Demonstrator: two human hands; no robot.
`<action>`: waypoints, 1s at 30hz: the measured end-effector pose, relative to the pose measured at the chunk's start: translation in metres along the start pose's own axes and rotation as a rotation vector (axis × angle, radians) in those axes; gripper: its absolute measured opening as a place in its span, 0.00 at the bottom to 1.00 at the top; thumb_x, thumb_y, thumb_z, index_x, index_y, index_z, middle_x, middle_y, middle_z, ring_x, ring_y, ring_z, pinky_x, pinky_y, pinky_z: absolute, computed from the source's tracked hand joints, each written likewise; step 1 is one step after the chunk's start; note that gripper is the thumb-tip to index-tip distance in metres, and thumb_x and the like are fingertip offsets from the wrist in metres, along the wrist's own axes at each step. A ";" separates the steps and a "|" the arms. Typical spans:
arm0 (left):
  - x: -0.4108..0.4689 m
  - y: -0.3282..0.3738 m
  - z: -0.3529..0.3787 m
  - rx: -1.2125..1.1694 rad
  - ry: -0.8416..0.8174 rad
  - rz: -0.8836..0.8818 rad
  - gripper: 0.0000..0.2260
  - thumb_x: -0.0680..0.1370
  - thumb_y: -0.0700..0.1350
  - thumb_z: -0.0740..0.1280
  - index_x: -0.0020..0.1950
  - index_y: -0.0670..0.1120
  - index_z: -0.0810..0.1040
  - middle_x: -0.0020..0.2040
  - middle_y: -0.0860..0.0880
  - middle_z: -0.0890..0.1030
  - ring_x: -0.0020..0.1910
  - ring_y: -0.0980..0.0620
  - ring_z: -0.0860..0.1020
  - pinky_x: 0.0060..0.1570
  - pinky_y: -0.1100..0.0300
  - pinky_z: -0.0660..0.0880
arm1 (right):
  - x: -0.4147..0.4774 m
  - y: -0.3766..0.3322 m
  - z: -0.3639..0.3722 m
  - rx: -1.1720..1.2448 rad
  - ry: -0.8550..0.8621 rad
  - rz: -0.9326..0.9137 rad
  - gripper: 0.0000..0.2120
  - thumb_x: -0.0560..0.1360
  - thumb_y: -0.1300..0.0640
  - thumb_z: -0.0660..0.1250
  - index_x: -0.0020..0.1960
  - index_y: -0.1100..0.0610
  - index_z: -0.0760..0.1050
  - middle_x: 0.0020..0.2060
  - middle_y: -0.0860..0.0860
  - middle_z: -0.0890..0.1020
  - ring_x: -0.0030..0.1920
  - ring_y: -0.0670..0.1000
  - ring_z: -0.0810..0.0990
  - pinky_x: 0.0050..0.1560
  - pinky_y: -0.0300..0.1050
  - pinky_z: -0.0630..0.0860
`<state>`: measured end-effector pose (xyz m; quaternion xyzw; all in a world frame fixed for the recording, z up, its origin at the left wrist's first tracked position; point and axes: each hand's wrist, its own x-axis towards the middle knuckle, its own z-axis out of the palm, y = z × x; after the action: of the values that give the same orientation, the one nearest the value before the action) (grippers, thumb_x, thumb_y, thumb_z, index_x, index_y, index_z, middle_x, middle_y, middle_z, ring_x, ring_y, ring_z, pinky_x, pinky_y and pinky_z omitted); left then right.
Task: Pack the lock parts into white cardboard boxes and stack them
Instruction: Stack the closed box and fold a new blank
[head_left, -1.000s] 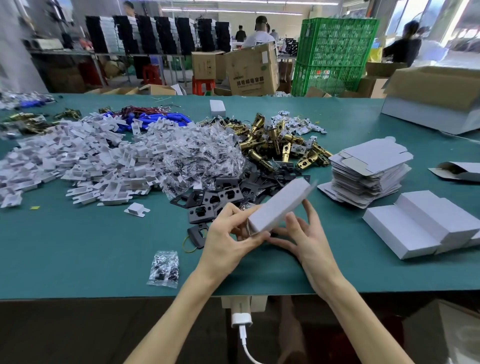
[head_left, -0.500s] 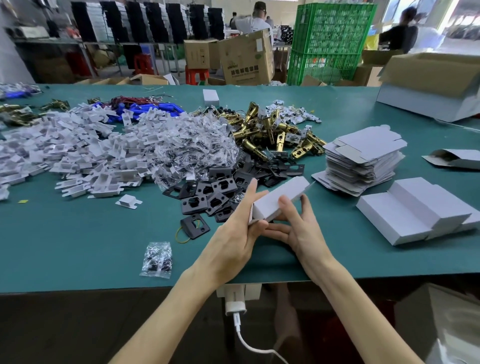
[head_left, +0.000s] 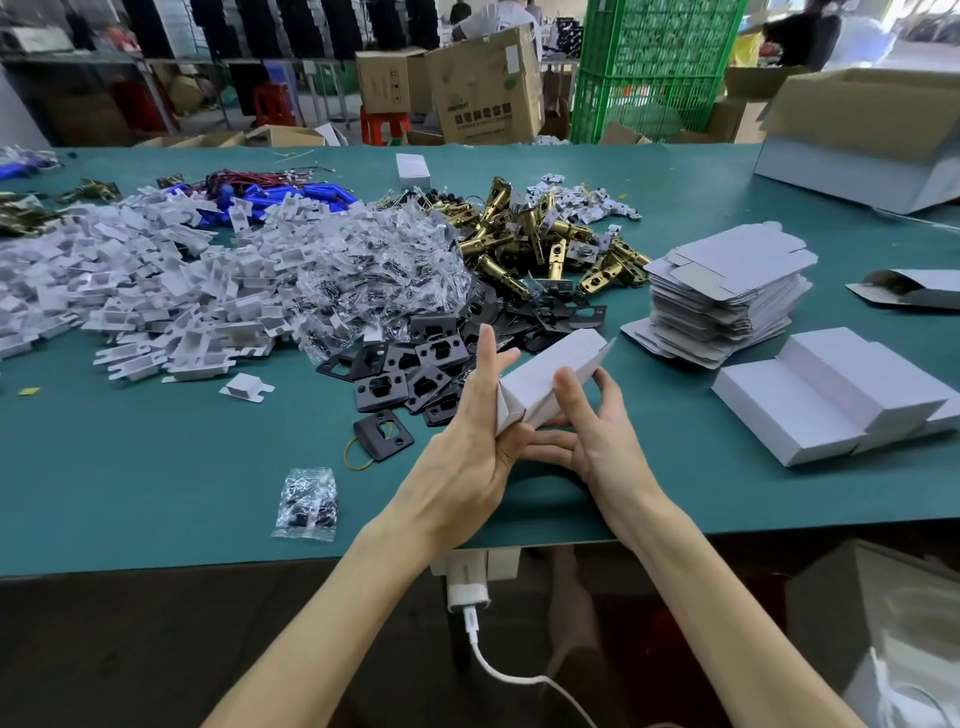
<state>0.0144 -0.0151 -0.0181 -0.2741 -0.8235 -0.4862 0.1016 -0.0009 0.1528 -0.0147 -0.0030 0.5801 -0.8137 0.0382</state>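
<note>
I hold a long white cardboard box (head_left: 545, 376) above the green table (head_left: 156, 483), tilted with its far end up and to the right. My left hand (head_left: 470, 441) presses flat against its near end, fingers mostly straight. My right hand (head_left: 587, 431) grips the box from below and the right, thumb on its top face. Behind it lie black lock plates (head_left: 415, 374), brass latches (head_left: 524, 234), clear bags of screws (head_left: 374, 270) and white plastic inserts (head_left: 156, 280). Finished white boxes (head_left: 826, 395) are stacked at the right.
A pile of flat unfolded box blanks (head_left: 727, 291) sits right of the brass latches. One screw bag (head_left: 306, 501) lies near the table's front edge at the left. A big open carton (head_left: 857, 140) stands at the far right; green crates (head_left: 654, 62) stand behind the table.
The box has stayed between both hands while my left hand shifted from gripping its side to pressing flat on its near end. The view tilted slightly downward.
</note>
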 end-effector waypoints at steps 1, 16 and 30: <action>0.000 0.001 0.000 0.011 -0.004 -0.004 0.35 0.84 0.65 0.54 0.80 0.67 0.31 0.83 0.64 0.54 0.71 0.52 0.77 0.67 0.46 0.77 | 0.000 0.000 0.000 -0.003 -0.002 0.000 0.50 0.61 0.30 0.79 0.74 0.40 0.55 0.51 0.57 0.87 0.47 0.63 0.87 0.42 0.49 0.84; 0.003 -0.006 0.011 0.134 0.165 -0.183 0.37 0.83 0.63 0.52 0.73 0.68 0.21 0.72 0.48 0.78 0.56 0.46 0.83 0.54 0.52 0.76 | -0.005 0.003 -0.001 0.009 0.069 -0.061 0.42 0.74 0.49 0.77 0.76 0.43 0.53 0.51 0.57 0.87 0.45 0.64 0.87 0.44 0.50 0.85; 0.011 -0.035 -0.007 -0.372 0.415 -0.465 0.26 0.88 0.54 0.53 0.79 0.37 0.63 0.33 0.40 0.78 0.24 0.53 0.73 0.22 0.63 0.67 | -0.009 0.006 -0.001 -0.067 0.000 -0.159 0.15 0.79 0.53 0.70 0.59 0.60 0.70 0.37 0.60 0.84 0.37 0.65 0.86 0.31 0.45 0.82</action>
<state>-0.0150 -0.0306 -0.0356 0.0114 -0.7232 -0.6830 0.1017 0.0087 0.1526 -0.0202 -0.0503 0.6048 -0.7943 -0.0264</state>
